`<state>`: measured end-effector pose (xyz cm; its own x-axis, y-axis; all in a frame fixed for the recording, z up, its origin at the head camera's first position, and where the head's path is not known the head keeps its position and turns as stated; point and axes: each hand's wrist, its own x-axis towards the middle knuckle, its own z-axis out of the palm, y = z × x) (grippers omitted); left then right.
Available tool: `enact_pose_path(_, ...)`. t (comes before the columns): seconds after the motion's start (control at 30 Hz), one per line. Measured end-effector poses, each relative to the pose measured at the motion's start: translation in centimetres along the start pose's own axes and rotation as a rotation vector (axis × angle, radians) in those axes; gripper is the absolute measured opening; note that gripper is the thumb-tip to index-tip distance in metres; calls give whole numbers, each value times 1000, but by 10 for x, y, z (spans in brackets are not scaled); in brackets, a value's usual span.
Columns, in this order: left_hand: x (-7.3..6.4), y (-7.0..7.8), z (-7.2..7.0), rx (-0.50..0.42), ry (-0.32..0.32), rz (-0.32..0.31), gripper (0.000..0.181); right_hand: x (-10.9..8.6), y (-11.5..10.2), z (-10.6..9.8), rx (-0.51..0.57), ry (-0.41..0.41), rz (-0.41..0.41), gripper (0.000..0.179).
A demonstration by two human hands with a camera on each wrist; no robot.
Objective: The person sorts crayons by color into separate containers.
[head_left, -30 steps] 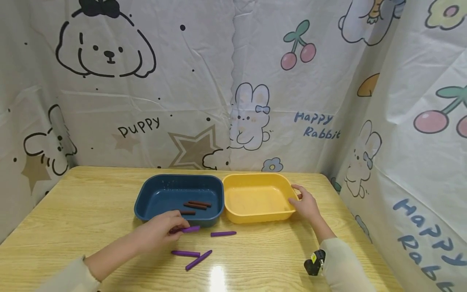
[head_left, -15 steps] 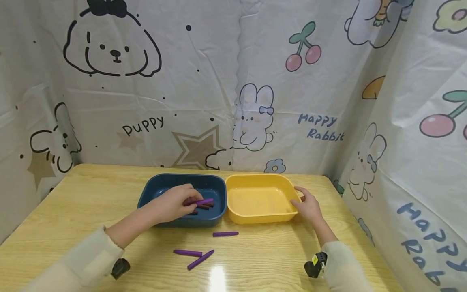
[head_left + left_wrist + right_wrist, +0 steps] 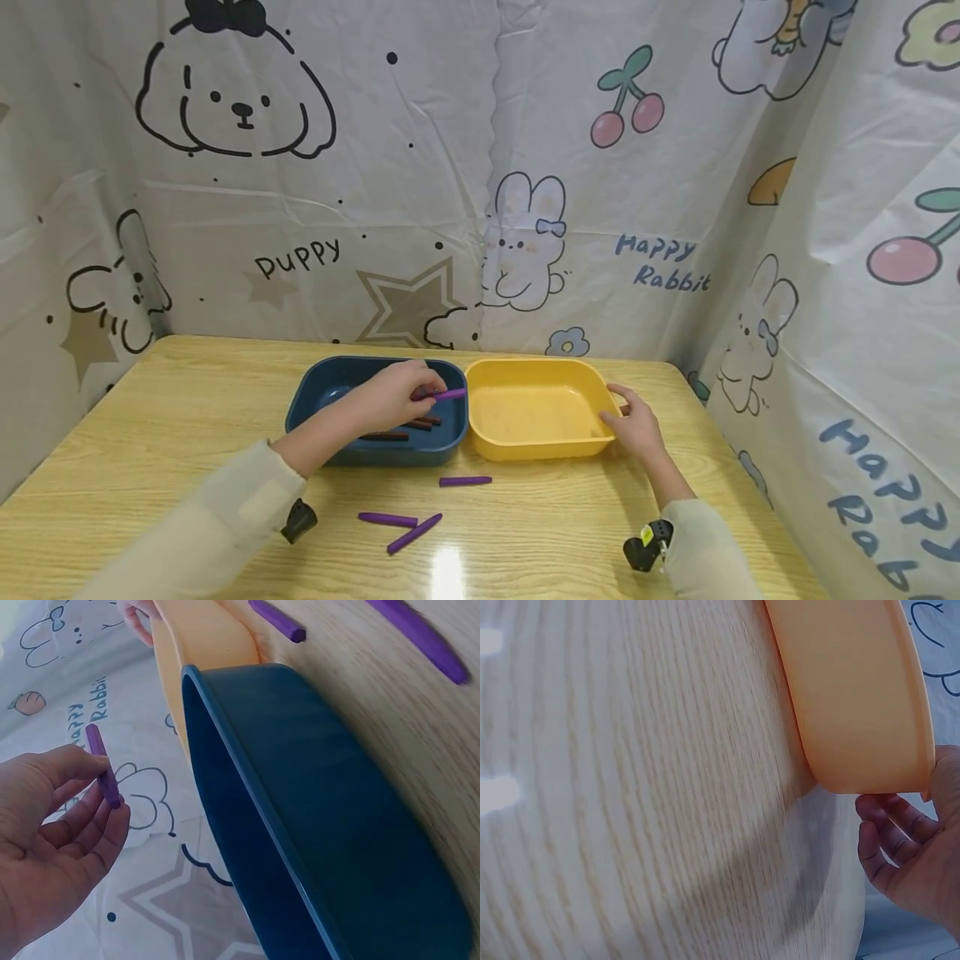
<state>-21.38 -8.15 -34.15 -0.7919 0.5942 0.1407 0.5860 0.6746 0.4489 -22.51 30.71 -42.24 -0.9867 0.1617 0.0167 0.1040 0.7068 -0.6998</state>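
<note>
Closest on the table, two purple crayons lie just beside each other, at 8 o'clock from a lone crayon. From that one, the right hand grips the end of the yellow box at 2 o'clock; the blue box, with brown sticks inside, is at 10. Above it, towards 12, the left hand pinches another purple crayon; I'd want a light pinch, clear of the rims, and a steady right hand

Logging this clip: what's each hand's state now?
Left hand: closed, pinching a purple crayon.
Right hand: closed, holding the yellow bin at its edge.
</note>
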Motion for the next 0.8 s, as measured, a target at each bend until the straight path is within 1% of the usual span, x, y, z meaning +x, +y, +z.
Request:
enact_pose_path(0.2,15,3,5,-37,-4,-16,17,0,2,0,6,6,1,54)
enact_pose_path(0.37,24,2,9,-31,-8,-30,17,0,2,0,25,2,-3,55)
enact_pose_path(0.43,28,2,9,-38,2,-35,17,-1,2,0,26,2,1,55)
enact_pose_path(0.63,35,1,8,-116,29,-69,18,-3,0,1,60,-10,24,55)
enact_pose_path(0.8,42,-1,12,-121,37,-66,16,-3,-2,0,61,-8,21,55)
